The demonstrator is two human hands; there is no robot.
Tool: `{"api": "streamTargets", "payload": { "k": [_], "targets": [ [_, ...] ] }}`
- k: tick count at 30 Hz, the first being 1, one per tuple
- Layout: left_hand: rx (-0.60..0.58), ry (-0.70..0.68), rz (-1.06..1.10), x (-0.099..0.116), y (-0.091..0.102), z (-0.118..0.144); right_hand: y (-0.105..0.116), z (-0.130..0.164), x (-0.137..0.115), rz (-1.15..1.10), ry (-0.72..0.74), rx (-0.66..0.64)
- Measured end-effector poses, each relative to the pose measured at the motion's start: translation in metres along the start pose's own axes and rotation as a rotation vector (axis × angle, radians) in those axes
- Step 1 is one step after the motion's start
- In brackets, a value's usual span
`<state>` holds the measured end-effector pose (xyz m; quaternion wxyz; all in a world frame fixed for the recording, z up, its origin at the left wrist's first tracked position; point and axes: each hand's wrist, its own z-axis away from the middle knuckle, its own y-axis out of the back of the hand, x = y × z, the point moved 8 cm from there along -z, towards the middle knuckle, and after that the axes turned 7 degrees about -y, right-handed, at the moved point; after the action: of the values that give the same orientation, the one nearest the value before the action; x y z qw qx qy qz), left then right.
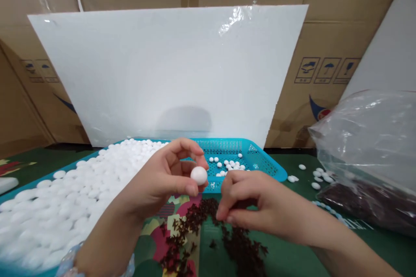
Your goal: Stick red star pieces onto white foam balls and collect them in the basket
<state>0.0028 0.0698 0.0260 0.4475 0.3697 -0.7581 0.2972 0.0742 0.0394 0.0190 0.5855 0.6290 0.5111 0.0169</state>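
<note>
Between the thumb and fingers of my left hand is a small white ball, lifted above the table. My right hand is closed in a pinch just to the right of the ball, apart from it. Its fingertips are over a scatter of small dark red star-shaped pieces; whatever they hold is too small to make out. Beyond both hands stands a blue plastic basket with several white balls inside.
At left, a large heap of white balls fills a blue tray. A clear plastic bag with dark red contents lies at right, beside loose white balls. A white board leans against cardboard boxes behind.
</note>
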Motion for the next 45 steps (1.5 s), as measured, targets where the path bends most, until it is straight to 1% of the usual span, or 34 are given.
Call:
{"api": "streamTargets", "payload": {
  "k": [4,7,9,11,13,15,19,23,25,28,31,33,37,39,42,45],
  "targets": [
    [-0.009,-0.055,-0.009,0.004,-0.005,-0.003,0.012,0.014,-0.02,-0.08,0.127,-0.032],
    [0.006,-0.014,-0.021,0.001,-0.005,-0.005,0.015,0.02,-0.023,-0.2,0.149,-0.035],
    [0.046,0.014,-0.042,-0.001,-0.003,-0.005,0.015,0.019,-0.019,-0.354,0.115,-0.044],
    [0.078,0.024,-0.058,-0.002,-0.002,-0.005,0.016,0.017,-0.012,-0.548,0.049,-0.025],
    [0.078,0.028,-0.062,-0.004,-0.003,-0.004,0.019,0.015,-0.004,-0.723,-0.028,0.023],
    [0.065,0.026,-0.057,-0.005,-0.005,-0.003,0.021,0.014,0.002,-0.839,-0.094,0.074],
    [0.021,0.035,-0.002,-0.007,-0.012,-0.001,0.023,0.012,0.005,-0.965,-0.144,0.125],
    [-0.034,0.068,0.052,-0.012,-0.022,-0.001,0.021,0.009,0.006,-1.055,-0.127,0.145],
    [-0.023,0.044,0.074,-0.01,-0.024,-0.001,0.021,0.008,0.005,-1.083,-0.089,0.144],
    [0.028,-0.004,0.111,-0.006,-0.022,0.0,0.021,0.009,0.002,-1.128,-0.054,0.141],
    [0.052,-0.016,0.135,-0.004,-0.021,0.001,0.023,0.009,0.0,-1.139,-0.025,0.166],
    [0.048,-0.01,0.142,-0.004,-0.022,0.0,0.027,0.01,-0.003,-1.085,0.02,0.206],
    [0.096,-0.008,0.09,-0.007,-0.022,-0.001,0.042,0.015,-0.007,-0.843,0.115,0.398],
    [0.112,0.0,0.062,-0.008,-0.023,-0.002,0.046,0.017,-0.011,-0.725,0.158,0.463],
    [0.093,0.015,0.086,-0.01,-0.027,-0.001,0.047,0.019,-0.016,-0.644,0.218,0.485],
    [0.106,0.012,0.087,-0.01,-0.028,0.0,0.048,0.021,-0.018,-0.617,0.252,0.528]
  ]
}}
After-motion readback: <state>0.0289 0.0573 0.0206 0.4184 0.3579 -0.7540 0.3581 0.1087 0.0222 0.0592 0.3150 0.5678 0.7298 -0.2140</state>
